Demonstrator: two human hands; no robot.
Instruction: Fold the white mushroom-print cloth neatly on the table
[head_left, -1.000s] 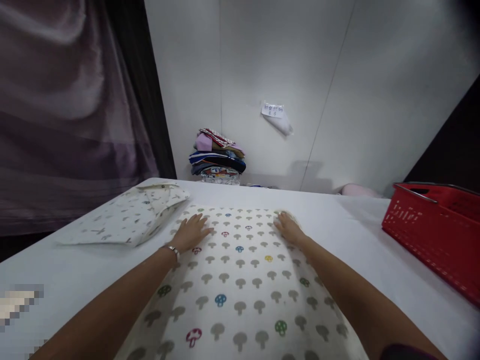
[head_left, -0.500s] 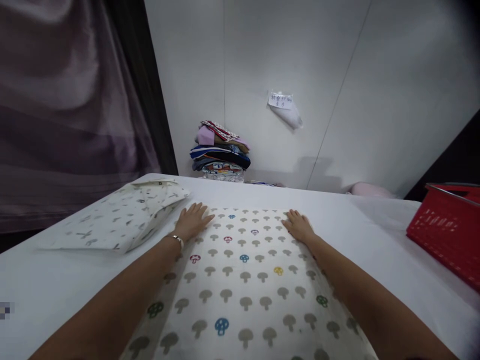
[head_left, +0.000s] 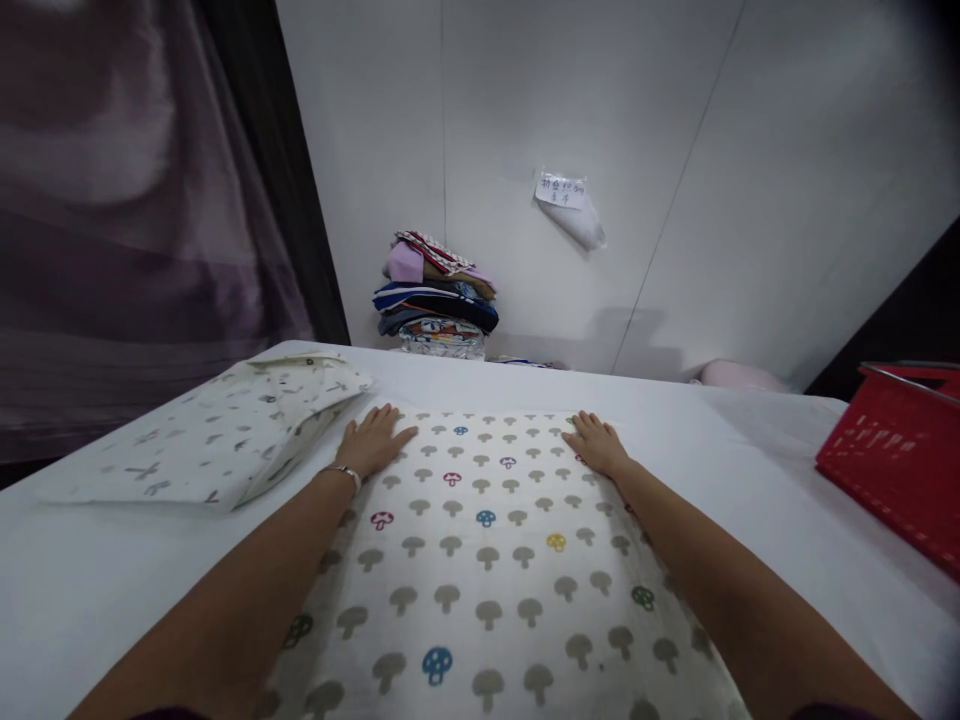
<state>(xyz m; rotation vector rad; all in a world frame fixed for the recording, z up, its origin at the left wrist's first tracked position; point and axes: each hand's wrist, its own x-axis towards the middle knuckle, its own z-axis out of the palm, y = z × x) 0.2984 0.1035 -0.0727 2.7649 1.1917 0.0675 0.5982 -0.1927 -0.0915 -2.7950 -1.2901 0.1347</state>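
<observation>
A white cloth [head_left: 487, 540] printed with grey and a few coloured mushrooms lies spread over the white table [head_left: 750, 480], running toward me between my arms. At its far left corner my left hand [head_left: 371, 442] lies flat, fingers spread, a bracelet on the wrist. My right hand [head_left: 596, 443] rests with spread fingers on the far right corner. Neither hand grips anything. Left of my left hand lies a white cloth with a sparse leaf-like print [head_left: 247, 425], folded and slightly raised.
A stack of folded fabrics [head_left: 439, 295] stands beyond the far table edge by the wall. On the right is a red basket [head_left: 892, 460] with a metal handle. A purple curtain [head_left: 112, 220] hangs at the left. A labelled plastic pouch [head_left: 570, 210] is on the wall.
My left hand has shifted slightly left at the cloth's far edge, and the mushroom cloth's left side has spread a little outward. My right hand stays nearly in place.
</observation>
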